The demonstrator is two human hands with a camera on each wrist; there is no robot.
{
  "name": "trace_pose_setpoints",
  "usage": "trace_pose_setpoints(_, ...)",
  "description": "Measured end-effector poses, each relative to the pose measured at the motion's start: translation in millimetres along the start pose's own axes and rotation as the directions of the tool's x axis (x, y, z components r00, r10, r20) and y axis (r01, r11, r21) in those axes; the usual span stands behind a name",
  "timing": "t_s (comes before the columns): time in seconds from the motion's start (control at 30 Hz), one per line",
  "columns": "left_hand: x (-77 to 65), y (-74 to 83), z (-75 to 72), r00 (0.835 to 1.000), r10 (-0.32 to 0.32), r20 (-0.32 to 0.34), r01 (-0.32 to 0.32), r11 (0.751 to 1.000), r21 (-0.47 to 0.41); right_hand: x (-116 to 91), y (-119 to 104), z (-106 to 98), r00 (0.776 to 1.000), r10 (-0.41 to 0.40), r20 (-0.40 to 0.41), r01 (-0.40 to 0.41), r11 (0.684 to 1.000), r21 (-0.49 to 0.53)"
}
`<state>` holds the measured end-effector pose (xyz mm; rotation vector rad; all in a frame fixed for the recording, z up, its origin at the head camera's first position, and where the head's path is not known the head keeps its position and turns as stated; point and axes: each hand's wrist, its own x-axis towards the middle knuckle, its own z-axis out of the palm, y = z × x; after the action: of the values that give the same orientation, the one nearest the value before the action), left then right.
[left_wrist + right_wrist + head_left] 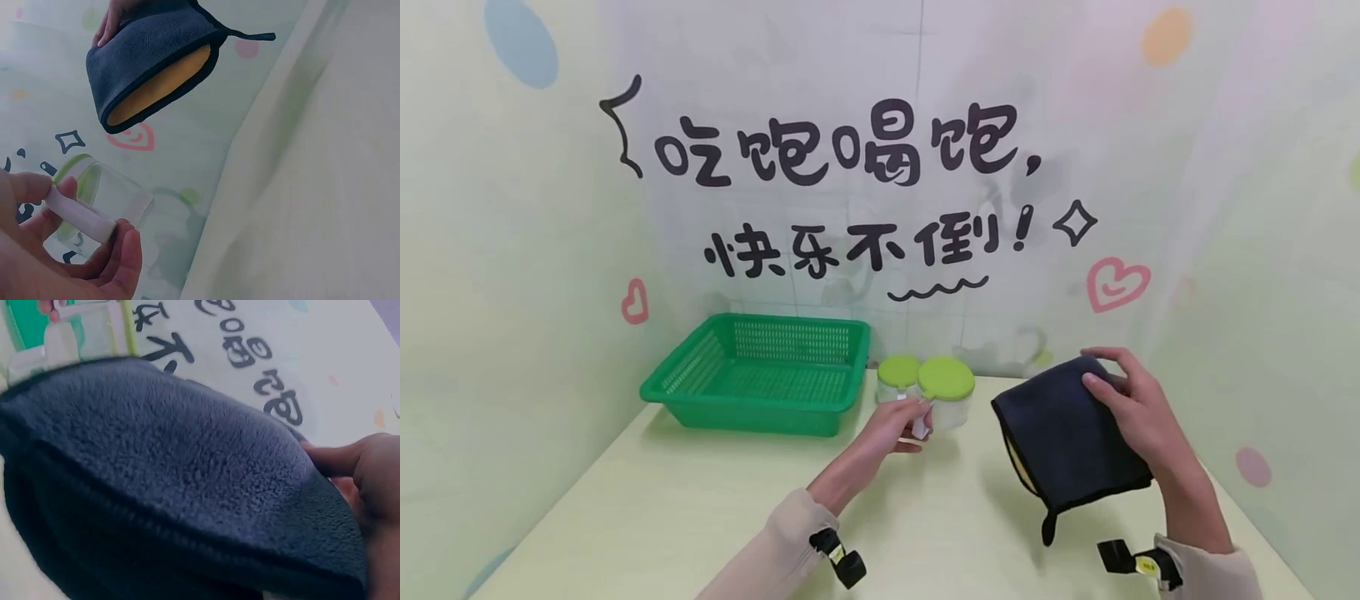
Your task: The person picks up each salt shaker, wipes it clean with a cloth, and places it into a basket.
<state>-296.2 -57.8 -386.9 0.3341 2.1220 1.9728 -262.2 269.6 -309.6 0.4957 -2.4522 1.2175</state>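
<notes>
My left hand point(887, 429) grips the white handle point(82, 215) of a clear seasoning jar point(953, 410) with a round green lid. In the left wrist view the jar appears raised off the table. A second, similar jar point(897, 373) stands just behind it to the left, partly hidden. On the right, my right hand point(1138, 408) pinches the upper edge of a folded dark blue towel point(1063, 433), thumb on the near side. The towel has black edging, a hanging loop and a yellow inner face point(162, 84). It hangs above the table, apart from the jars.
A green plastic basket point(756, 421) with slotted sides stands at the back left of the pale table point(715, 500). Behind the table rises a printed wall sheet point(820, 67) with dark lettering, and similar sheets flank both sides.
</notes>
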Motion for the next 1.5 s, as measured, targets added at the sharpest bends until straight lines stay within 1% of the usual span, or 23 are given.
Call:
trace_pose_setpoints(0.1, -5.3, 1.4, -2.5, 1.000, 0.005, 0.004, -0.005, 1.000, -0.001, 2, -5, 6, 0.996, -0.078, 0.031, 0.078, 0.997, 0.014)
trace_pose_setpoints(0.2, -8.5, 3.9, -5.3, 1.000, 0.011, -0.005, -0.011, 1.000, -0.002, 5, -11, 14, 0.991, -0.125, 0.053, 0.123, 0.992, 0.037)
trace_pose_setpoints(0.3, -11.6, 6.6, -8.5, 1.000, 0.010, -0.024, -0.010, 1.000, -0.002, 9, -18, 25, 0.988, -0.142, 0.062, 0.138, 0.989, 0.053)
trace_pose_setpoints(0.4, -15.3, 9.5, -12.2, 0.999, 0.002, -0.036, -0.003, 1.000, -0.009, 14, -23, 38, 0.986, -0.155, 0.058, 0.153, 0.987, 0.045)
trace_pose_setpoints(0.6, -21.8, 14.3, -19.1, 0.999, 0.002, -0.055, -0.002, 1.000, 0.008, 21, -34, 67, 0.982, -0.182, 0.047, 0.183, 0.983, -0.021)
trace_pose_setpoints(0.67, -21.9, 16.2, -19.1, 0.999, 0.006, -0.047, -0.005, 1.000, 0.012, 21, -37, 74, 0.981, -0.190, 0.031, 0.191, 0.981, -0.030)
trace_pose_setpoints(0.8, -22.6, 20.9, -15.3, 0.999, -0.004, -0.037, 0.004, 1.000, 0.009, 18, -41, 85, 0.972, -0.236, 0.009, 0.237, 0.970, -0.056)
trace_pose_setpoints(0.93, -24.7, 26.0, -10.4, 0.999, -0.006, -0.040, 0.007, 1.000, 0.020, 14, -44, 96, 0.955, -0.295, 0.013, 0.295, 0.953, -0.067)
trace_pose_setpoints(1.07, -25.9, 32.8, -7.2, 0.999, 0.005, -0.038, -0.004, 0.999, 0.038, 14, -48, 107, 0.930, -0.367, 0.005, 0.367, 0.929, -0.044)
trace_pose_setpoints(1.2, -27.2, 37.9, -4.7, 0.999, 0.011, -0.047, -0.008, 0.999, 0.051, 17, -48, 118, 0.887, -0.462, -0.013, 0.461, 0.887, -0.032)
trace_pose_setpoints(1.3, -28.9, 38.8, -2.6, 0.999, 0.003, -0.053, 0.000, 0.998, 0.064, 17, -48, 124, 0.858, -0.513, -0.028, 0.512, 0.858, -0.039)
trace_pose_setpoints(1.4, -30.0, 37.9, -0.6, 0.999, 0.004, -0.051, 0.000, 0.997, 0.082, 15, -47, 128, 0.848, -0.527, -0.053, 0.524, 0.849, -0.068)
trace_pose_setpoints(1.5, -31.0, 36.6, 0.8, 0.998, 0.019, -0.059, -0.013, 0.995, 0.102, 14, -46, 132, 0.844, -0.531, -0.076, 0.519, 0.845, -0.131)
